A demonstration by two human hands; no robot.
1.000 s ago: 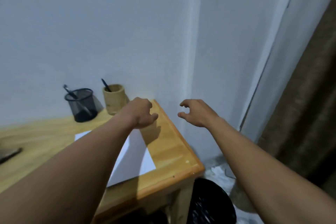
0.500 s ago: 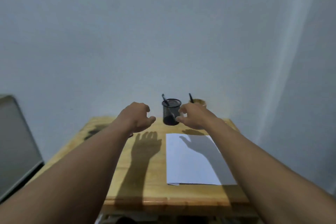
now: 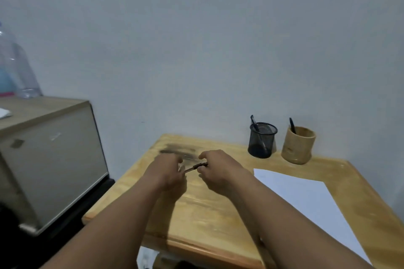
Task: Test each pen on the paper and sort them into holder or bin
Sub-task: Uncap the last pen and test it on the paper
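Observation:
Both hands meet over the left half of the wooden table [image 3: 203,209]. A thin pen [image 3: 195,167] spans between them: my left hand [image 3: 168,171] grips one end and my right hand [image 3: 215,170] grips the other. Behind them lies a blurred dark cluster of pens [image 3: 178,152] on the table top. A white sheet of paper [image 3: 306,201] lies flat to the right. At the back right stand a black mesh holder [image 3: 262,140] and a bamboo cup [image 3: 297,145], each with one dark pen in it.
A grey-beige cabinet [image 3: 50,159] stands left of the table, with a clear plastic water bottle [image 3: 15,67] on top. A plain wall runs behind the table. No bin shows in this frame.
The camera swung from the table's right corner and black bin to its left side. Both hands, empty before, came down together and now hold a pen between them.

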